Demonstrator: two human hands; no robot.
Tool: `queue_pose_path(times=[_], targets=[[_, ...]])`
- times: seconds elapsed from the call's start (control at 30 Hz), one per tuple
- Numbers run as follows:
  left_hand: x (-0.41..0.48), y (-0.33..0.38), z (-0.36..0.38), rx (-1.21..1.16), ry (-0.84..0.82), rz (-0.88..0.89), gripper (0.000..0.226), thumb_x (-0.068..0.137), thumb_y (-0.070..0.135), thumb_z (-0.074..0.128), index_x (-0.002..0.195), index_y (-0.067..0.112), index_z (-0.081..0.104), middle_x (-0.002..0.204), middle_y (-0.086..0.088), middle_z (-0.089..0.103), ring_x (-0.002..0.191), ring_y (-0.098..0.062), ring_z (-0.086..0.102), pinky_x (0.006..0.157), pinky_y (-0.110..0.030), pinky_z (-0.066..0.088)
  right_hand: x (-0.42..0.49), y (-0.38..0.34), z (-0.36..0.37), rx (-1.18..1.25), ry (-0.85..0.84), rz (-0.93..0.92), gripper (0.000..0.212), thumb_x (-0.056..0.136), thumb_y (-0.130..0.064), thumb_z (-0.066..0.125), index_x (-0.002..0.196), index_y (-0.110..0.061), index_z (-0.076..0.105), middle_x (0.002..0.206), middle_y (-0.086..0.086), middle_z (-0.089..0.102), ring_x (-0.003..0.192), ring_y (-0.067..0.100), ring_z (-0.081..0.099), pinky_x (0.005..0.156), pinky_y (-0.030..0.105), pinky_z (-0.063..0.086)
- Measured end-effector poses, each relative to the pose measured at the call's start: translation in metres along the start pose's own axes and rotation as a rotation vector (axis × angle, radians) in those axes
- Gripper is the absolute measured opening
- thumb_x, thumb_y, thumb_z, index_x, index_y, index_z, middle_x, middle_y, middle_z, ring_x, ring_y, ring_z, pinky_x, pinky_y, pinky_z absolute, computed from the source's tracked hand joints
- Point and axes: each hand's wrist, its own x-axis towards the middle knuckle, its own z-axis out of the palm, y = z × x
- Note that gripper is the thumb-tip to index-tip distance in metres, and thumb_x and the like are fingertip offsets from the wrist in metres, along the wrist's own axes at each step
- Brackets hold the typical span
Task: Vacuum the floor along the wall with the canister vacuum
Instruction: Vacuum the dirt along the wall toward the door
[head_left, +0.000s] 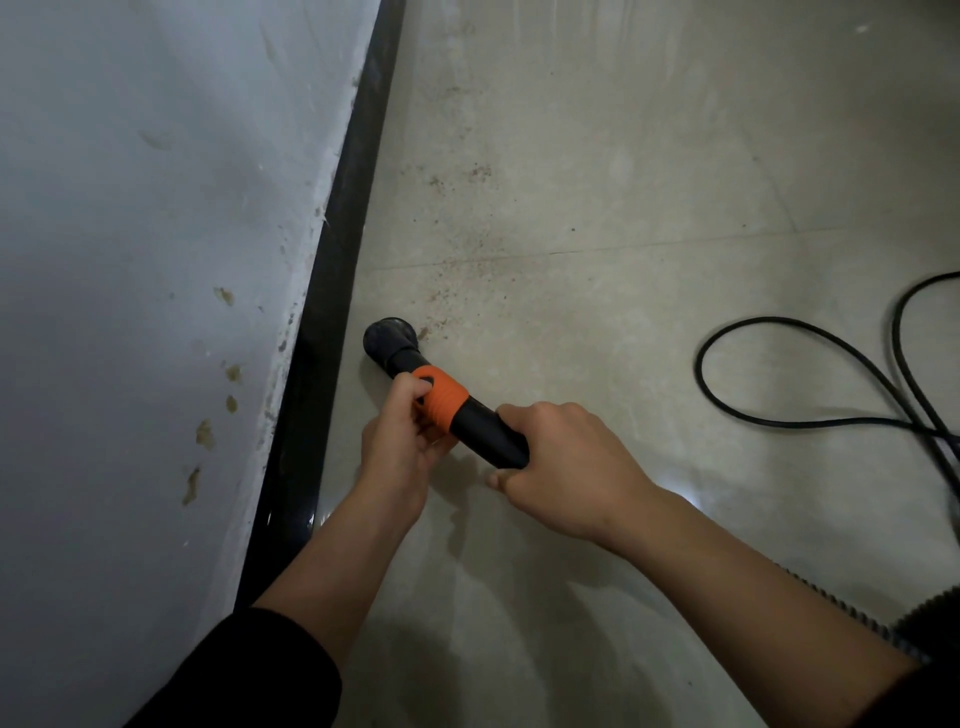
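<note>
black sleeve (249, 670) lower left | right hand (566, 457) fingers wrapped around black vacuum tube (491, 434) | left hand (400, 441) fingers gripping orange collar (441, 397) | round black nozzle (390, 340) on beige floor (623, 182) beside black baseboard (337, 249)

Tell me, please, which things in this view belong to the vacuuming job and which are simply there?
Part of the job:
- nozzle on the floor by the skirting board
- orange collar, held by the left hand
- black tube, held by the right hand
- ribbed hose
- power cord
- reddish dust

Simply there:
- stained wall
</note>
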Motion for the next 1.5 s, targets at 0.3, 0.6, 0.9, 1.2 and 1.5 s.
queue_pose_path(times=[0.3,0.6,0.9,1.2,1.5], targets=[[-0.004,-0.006,0.018,0.027,-0.047,-0.001,0.014,0.088,0.019,0.056,0.096,0.009,0.062,0.085,-0.008,0.064,0.073,-0.016,0.065,0.054,-0.024,0.054,-0.01,0.009,-0.01,-0.021,0.024,0.045,0.023,0.08,-0.027,0.065,0.075,-0.026,0.043,0.067,-0.003,0.05,0.062,0.018,0.051,0.05,0.028,0.033],[-0.005,-0.01,0.031,0.05,-0.089,-0.017,0.02,0.087,0.02,0.056,0.1,0.007,0.063,0.087,-0.008,0.064,0.074,-0.017,0.065,0.056,-0.025,0.055,-0.018,0.015,-0.018,-0.025,0.039,0.081,0.019,0.081,-0.027,0.065,0.08,-0.024,0.047,0.068,-0.004,0.049,0.061,0.017,0.05,0.051,0.028,0.034],[-0.005,-0.019,0.05,0.06,-0.11,-0.026,0.016,0.087,0.02,0.056,0.096,0.008,0.062,0.083,-0.007,0.063,0.072,-0.017,0.064,0.054,-0.024,0.054,-0.026,0.025,-0.027,-0.023,0.07,0.144,0.018,0.077,-0.024,0.064,0.075,-0.023,0.046,0.064,-0.002,0.049,0.058,0.018,0.05,0.051,0.027,0.035],[-0.01,-0.026,0.065,0.069,-0.151,-0.05,0.017,0.087,0.021,0.057,0.097,0.008,0.062,0.082,-0.006,0.063,0.069,-0.015,0.064,0.055,-0.025,0.054,-0.034,0.032,-0.039,-0.011,0.078,0.203,0.013,0.074,-0.022,0.065,0.075,-0.019,0.052,0.064,0.0,0.05,0.058,0.02,0.05,0.05,0.026,0.034],[-0.015,-0.035,0.075,0.081,-0.192,-0.057,0.017,0.088,0.022,0.057,0.098,0.009,0.062,0.084,-0.006,0.064,0.071,-0.015,0.065,0.057,-0.026,0.055,-0.041,0.04,-0.049,-0.001,0.083,0.27,0.009,0.069,-0.017,0.062,0.076,-0.015,0.056,0.061,0.001,0.049,0.053,0.019,0.047,0.047,0.024,0.029]])
